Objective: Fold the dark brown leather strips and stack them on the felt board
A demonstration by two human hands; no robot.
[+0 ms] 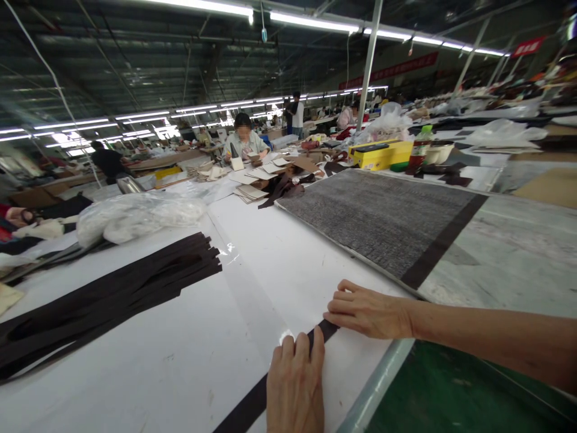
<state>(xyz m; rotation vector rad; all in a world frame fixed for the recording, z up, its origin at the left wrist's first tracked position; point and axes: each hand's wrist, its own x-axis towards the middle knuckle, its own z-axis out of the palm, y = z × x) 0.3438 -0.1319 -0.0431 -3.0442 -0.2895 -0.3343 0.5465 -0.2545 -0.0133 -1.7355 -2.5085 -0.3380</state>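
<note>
A narrow dark brown strip point(246, 406) of flat, leather-like material lies on the white table top near its front edge. My left hand point(295, 385) is over the strip, its bent fingers gripping it against the table. At the strip's far end my right hand point(367, 311) holds it with curled fingers; the fingertips are partly hidden. To the left lies a pile of long dark brown strips point(121, 288), their uneven ends pointing toward the middle of the table. A grey textured panel point(383, 210) with a dark brown border strip rests beyond my right hand.
Clear plastic bags point(144, 216) lie at the back left. Light cut pieces point(252, 177) and brown scraps are stacked ahead, with a co-worker point(246, 141) seated behind them. A yellow box point(383, 154) and a bottle point(419, 150) stand past the panel. The table edge point(376, 388) runs below my right arm.
</note>
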